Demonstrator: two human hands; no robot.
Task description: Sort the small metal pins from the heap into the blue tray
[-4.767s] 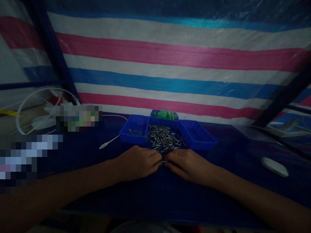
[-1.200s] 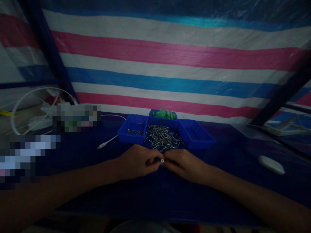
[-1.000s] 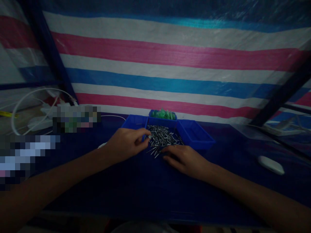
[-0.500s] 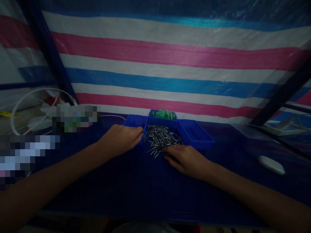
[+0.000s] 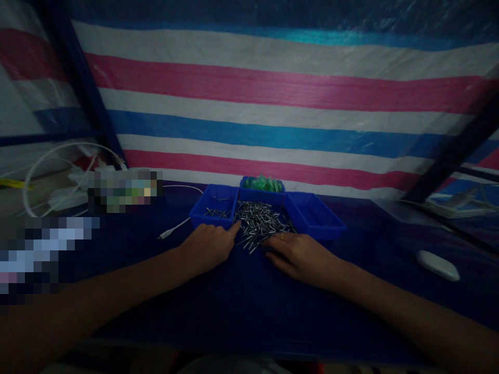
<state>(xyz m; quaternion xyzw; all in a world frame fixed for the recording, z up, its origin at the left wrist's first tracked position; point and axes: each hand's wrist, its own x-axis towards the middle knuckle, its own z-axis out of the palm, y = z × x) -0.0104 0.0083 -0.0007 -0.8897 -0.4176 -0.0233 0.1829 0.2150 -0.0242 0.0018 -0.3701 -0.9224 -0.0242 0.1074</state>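
A heap of thin silvery metal pins (image 5: 259,221) lies on the dark blue table between the blue trays. My left hand (image 5: 210,246) is at the heap's left edge, in front of the left blue tray (image 5: 195,222). Its index finger stretches out to the pins while the other fingers curl under, and no held thing shows. Several loose pins (image 5: 217,213) lie inside that tray. At the heap's near right edge rests my right hand (image 5: 298,254), a ring on one finger. Its fingers reach onto the pins, with the thumb apart below them; the fingertips are partly hidden.
Behind the heap stands a blue tray (image 5: 262,196) of green plastic pieces (image 5: 263,183). Another blue tray (image 5: 316,214) sits to the right. A white rounded object (image 5: 438,265) lies farther right. On the left are a white cable end (image 5: 166,235) and blurred-out items.
My left hand has come back from over the left tray, down toward me, and its index finger now points to the heap. More pins show in that tray. My right hand has hardly moved.
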